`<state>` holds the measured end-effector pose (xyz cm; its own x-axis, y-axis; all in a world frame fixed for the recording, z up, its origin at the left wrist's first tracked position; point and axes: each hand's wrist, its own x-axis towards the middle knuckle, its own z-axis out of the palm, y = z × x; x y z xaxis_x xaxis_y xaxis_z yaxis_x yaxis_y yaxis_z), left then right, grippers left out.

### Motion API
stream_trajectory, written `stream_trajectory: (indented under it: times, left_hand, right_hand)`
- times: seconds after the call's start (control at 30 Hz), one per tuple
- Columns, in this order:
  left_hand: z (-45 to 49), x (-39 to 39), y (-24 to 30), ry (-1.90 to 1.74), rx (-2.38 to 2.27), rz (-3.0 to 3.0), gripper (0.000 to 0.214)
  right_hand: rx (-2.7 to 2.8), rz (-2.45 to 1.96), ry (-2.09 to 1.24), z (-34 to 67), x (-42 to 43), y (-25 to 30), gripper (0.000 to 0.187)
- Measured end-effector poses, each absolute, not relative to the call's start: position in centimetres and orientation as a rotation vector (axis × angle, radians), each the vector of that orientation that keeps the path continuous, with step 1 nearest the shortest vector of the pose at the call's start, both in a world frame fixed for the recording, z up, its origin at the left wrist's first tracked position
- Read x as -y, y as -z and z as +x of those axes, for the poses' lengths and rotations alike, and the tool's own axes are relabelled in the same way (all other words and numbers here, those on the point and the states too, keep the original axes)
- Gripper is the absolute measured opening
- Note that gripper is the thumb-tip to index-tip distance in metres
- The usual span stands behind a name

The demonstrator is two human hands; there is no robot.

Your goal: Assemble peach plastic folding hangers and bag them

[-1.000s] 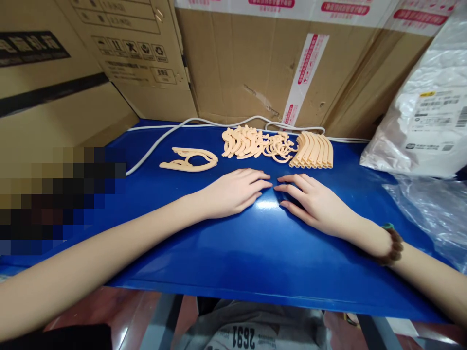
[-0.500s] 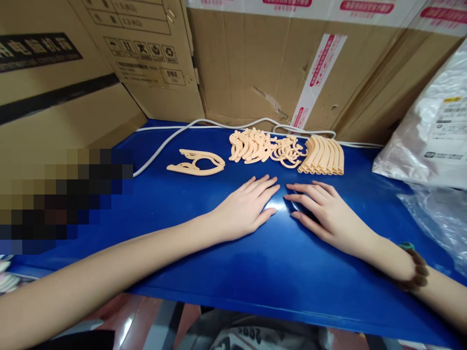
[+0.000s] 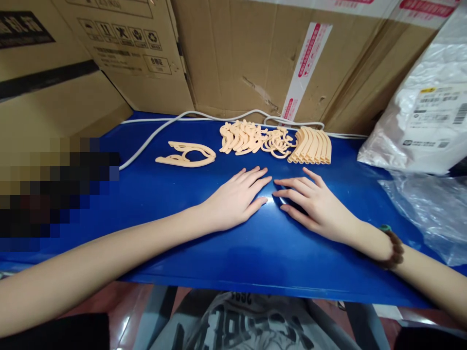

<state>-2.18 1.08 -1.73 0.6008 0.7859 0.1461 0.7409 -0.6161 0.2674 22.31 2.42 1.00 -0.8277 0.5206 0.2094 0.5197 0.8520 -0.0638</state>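
My left hand (image 3: 235, 199) lies flat on the blue table top (image 3: 233, 253), fingers stretched out, holding nothing. My right hand (image 3: 314, 201) rests beside it, fingers spread on the surface, with a bead bracelet (image 3: 392, 248) on the wrist. The fingertips of both hands almost meet. Behind them lie peach plastic parts: a folded hanger (image 3: 186, 154) at the left, a pile of curved pieces (image 3: 241, 137), a tangle of hooks (image 3: 279, 142), and a neat stack of arms (image 3: 312, 146) just beyond my right hand.
Cardboard boxes (image 3: 233, 53) wall the back and left of the table. A white cable (image 3: 153, 138) runs along the back edge. A white plastic parcel (image 3: 423, 116) and clear plastic bag (image 3: 434, 209) sit at the right. A blurred patch covers the left.
Both hands stay flat on the table; my fingers have spread slightly. The view has shifted a little with my head.
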Motion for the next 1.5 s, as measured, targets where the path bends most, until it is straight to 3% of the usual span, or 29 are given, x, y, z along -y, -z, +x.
stream_trajectory:
  times: [0.47,0.77,1.5]
  left_hand:
    - [-2.4,-1.6,1.1,-0.384,-1.231,2.760,0.052]
    - [-1.8,-3.9,0.5,-0.496,-1.214,2.777,0.033]
    - [-2.1,-4.0,1.4,-0.558,-1.183,2.780,0.034]
  right_hand:
    - [2.944,-0.596,0.417,21.4,-3.4,-2.3,0.035]
    - [2.863,-1.021,0.707,21.2,-11.2,-6.8,0.036]
    - [2.323,-1.599,-0.062,17.4,-14.9,-3.0,0.026]
